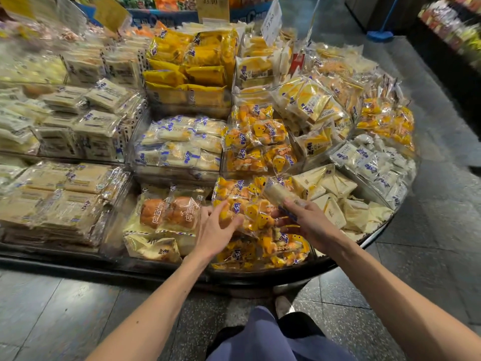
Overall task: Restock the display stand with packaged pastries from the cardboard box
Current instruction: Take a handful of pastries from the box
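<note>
Supermarket bakery aisle: I stand at the front of the round display stand (260, 280), both arms out over its lowest tier. My right grip (309, 222) is closed round a pale packet (279, 192), thumb under and fingers on top. It holds the packet tilted just above the heap of orange bun packets (260, 246), beside the triangular white packets (335, 201). My left grip (216, 230) lies open, fingers fairly straight, pressing on the top orange packet. The cardboard box is out of view.

What could go wrong, as I judge it: the pale packet hangs over the orange compartment, not a pale one, so a slack hold on the slick film would drop it among the wrong goods. The orange heap seems piled high right at the stand's rim. A hard push from the left grip could send a packet sliding over onto the tiled floor (65, 321). A tight squeeze could also flatten the soft pastry inside.

Counted:
- two grips at work, with one packet in hand
- two brown loaf packets (166, 212) face-up in the compartment to the left
- two price cards (212, 6) with readable figures
- one blue cleaning tool (380, 35) on the floor behind
- one shoe (282, 306) under the rim

The stocked packets are too many, and too blurred at the left, to number.
</note>
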